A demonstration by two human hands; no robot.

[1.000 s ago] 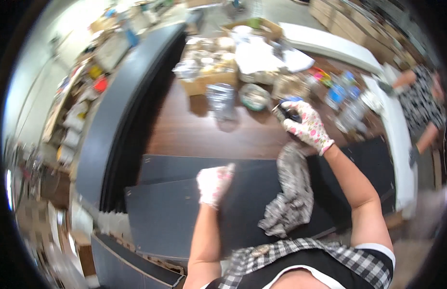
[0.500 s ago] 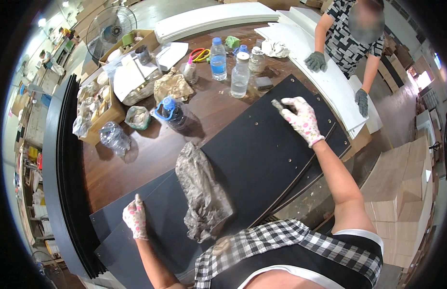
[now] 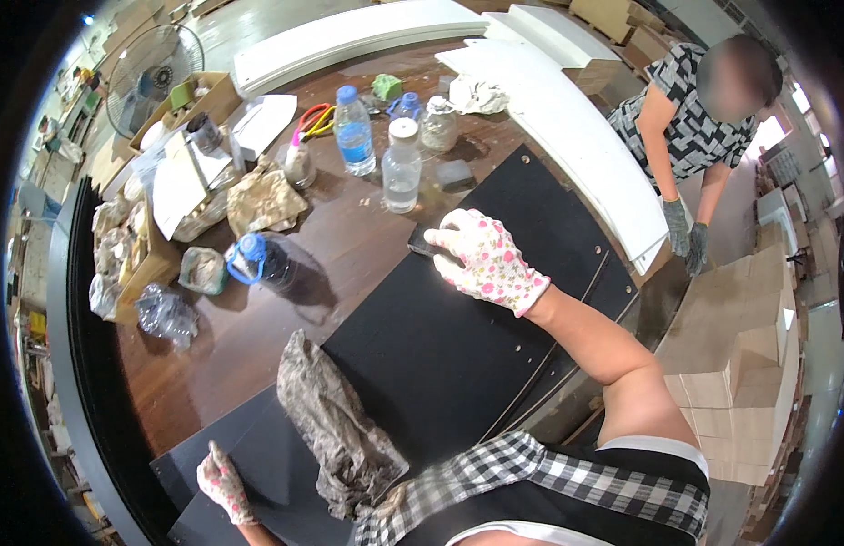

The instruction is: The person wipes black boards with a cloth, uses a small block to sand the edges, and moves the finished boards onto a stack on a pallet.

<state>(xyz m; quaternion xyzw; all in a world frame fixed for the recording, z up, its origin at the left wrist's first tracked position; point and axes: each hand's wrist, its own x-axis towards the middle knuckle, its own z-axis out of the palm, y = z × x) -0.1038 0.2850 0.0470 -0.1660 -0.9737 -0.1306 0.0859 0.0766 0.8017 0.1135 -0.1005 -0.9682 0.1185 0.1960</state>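
My right hand (image 3: 486,259), in a white glove with a pink flower pattern, grips a small dark block (image 3: 424,241) at the far edge of a black panel (image 3: 413,318). In a matching glove, my left hand (image 3: 224,484) rests near the panel's left end, one finger stretched out and the others partly hidden. Between my hands, a crumpled grey-brown cloth (image 3: 336,423) lies on the panel. Several small holes show along the panel's right part. Another dark panel edge shows beneath it at the left.
On the brown table (image 3: 190,391) stand clear bottles (image 3: 401,168), a blue-handled jug (image 3: 267,264), pliers (image 3: 318,120) and a cardboard box of odds and ends (image 3: 149,259). White boards (image 3: 558,127) line the far right. A gloved co-worker (image 3: 677,136) stands beyond them. Cartons (image 3: 722,355) are stacked right.
My right hand has moved left with the dark block, from the panel's right part to its far edge. The co-worker's hands have come together off the white boards. The whole view has shifted.
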